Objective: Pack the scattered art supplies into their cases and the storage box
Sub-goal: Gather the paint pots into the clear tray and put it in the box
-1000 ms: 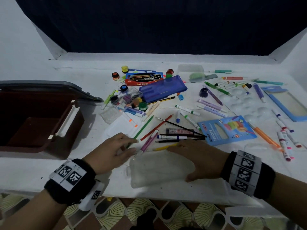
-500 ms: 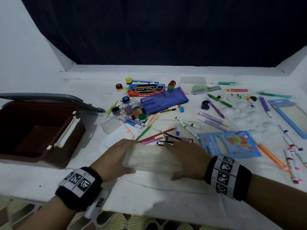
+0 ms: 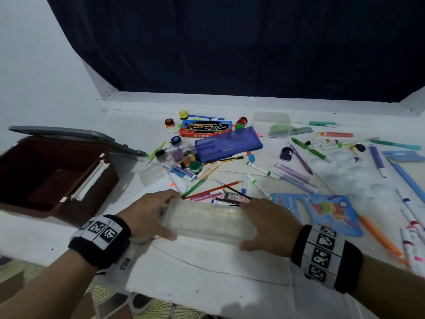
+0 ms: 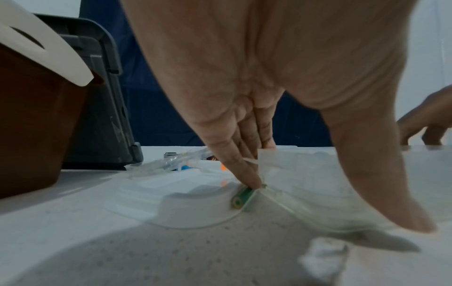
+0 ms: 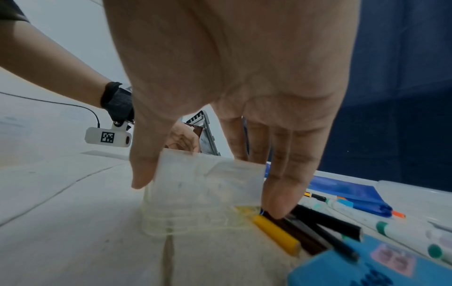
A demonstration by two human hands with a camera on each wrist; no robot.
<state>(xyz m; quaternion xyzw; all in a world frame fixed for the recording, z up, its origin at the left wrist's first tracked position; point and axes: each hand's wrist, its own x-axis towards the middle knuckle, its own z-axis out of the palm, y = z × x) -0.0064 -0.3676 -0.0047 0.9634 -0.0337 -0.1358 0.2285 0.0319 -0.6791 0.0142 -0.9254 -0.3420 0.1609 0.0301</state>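
A long clear plastic case (image 3: 207,221) stands on its long edge at the table's near side. My left hand (image 3: 147,217) grips its left end and my right hand (image 3: 269,224) its right end, each with the thumb on the near face and the fingers behind. In the left wrist view the case (image 4: 305,183) sits between thumb and fingers, and a green pencil (image 4: 240,199) lies under a fingertip. In the right wrist view the case (image 5: 203,189) touches a yellow pencil (image 5: 276,234). The brown storage box (image 3: 108,178) stands open at the left.
Loose pencils, markers and brushes (image 3: 213,192) lie just behind the case. Farther back are a blue pouch (image 3: 227,143), a red box (image 3: 204,128) and a clear box of paint pots (image 3: 177,153). A blue packet (image 3: 322,210), a white palette (image 3: 351,173) and markers (image 3: 411,240) fill the right.
The clear case lay flat under my right hand; my left hand has come onto its left end and both hands have tipped it up onto its edge.
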